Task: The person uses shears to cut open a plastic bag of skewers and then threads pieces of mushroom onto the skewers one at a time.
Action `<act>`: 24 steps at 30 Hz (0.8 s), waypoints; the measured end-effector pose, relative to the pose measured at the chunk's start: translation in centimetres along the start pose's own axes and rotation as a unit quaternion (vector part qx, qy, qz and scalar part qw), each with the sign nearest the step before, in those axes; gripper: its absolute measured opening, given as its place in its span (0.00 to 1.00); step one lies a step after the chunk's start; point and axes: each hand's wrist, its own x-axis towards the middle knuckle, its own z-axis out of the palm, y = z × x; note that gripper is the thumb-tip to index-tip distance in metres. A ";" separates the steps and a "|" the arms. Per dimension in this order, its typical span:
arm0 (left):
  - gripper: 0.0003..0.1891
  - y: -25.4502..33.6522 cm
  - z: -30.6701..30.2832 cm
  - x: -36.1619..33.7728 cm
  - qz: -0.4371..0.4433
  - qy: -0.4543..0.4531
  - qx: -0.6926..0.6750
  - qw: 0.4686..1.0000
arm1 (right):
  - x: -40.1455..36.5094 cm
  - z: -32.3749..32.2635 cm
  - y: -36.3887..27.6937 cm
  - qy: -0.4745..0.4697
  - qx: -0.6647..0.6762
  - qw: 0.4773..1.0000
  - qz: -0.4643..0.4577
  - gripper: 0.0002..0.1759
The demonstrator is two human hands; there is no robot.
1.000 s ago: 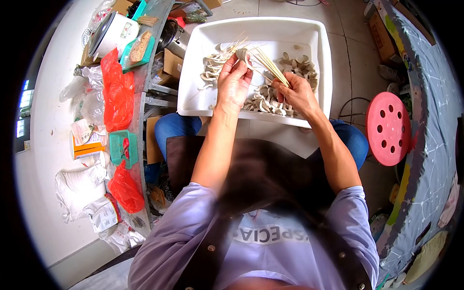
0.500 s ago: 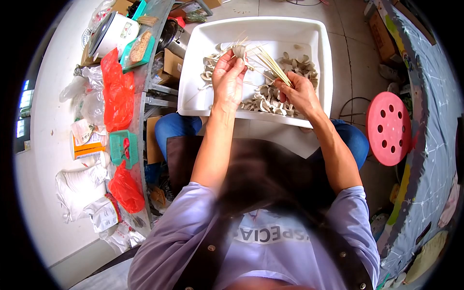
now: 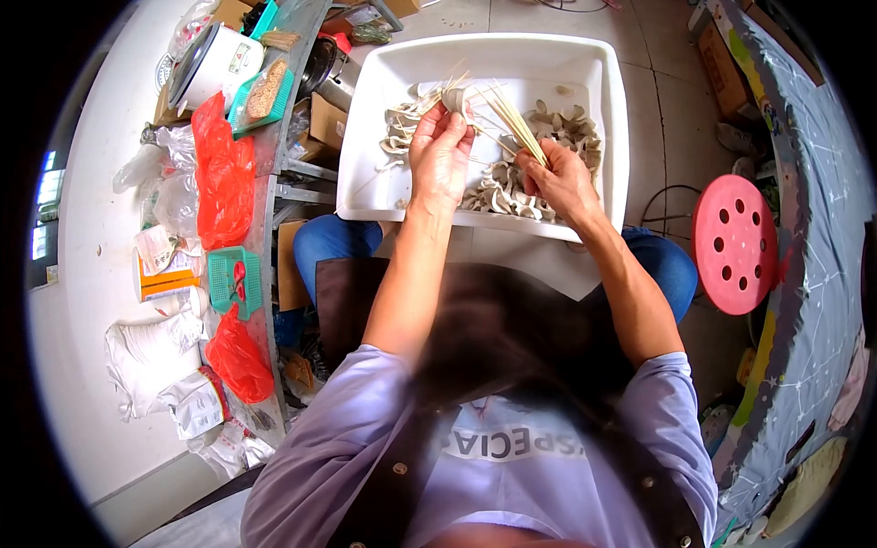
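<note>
Over a white plastic tub (image 3: 484, 41), my left hand (image 3: 440, 155) pinches a pale grey-beige, curved slice (image 3: 454, 100) between thumb and fingers. A bundle of thin bamboo skewers (image 3: 516, 126) is gripped in my right hand (image 3: 559, 181), their far ends fanning up and to the left. One skewer slants away from the bundle toward my left hand. Loose curled slices (image 3: 512, 190) lie heaped in the tub's right and near parts, partly hidden by my right hand. More slices with skewers through them (image 3: 400, 123) rest along the tub's left side.
The tub stands between my knees. At left, a table holds red plastic bags (image 3: 224, 183), a green basket (image 3: 234, 279) with red-handled scissors and a white rice cooker (image 3: 219, 68). A red round stool (image 3: 734, 244) is at right, beside a cloth-covered surface (image 3: 822, 274).
My left hand has shifted slightly right and down with the slice, which has turned a little. My right hand has moved slightly left, still holding the skewers.
</note>
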 end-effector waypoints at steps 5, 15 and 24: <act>0.14 -0.5 -0.2 0.1 -0.033 0.036 -0.068 0.996 | 0.2 0.6 0.7 -0.003 0.003 1.000 -0.011 0.10; 0.06 -0.6 -0.4 -0.4 -0.083 0.093 -0.065 0.990 | -0.2 0.5 -0.1 0.003 -0.027 1.000 -0.007 0.10; 0.04 -2.4 -0.5 -0.4 -0.108 0.146 -0.103 0.978 | 0.2 1.5 1.7 0.010 0.025 1.000 0.012 0.12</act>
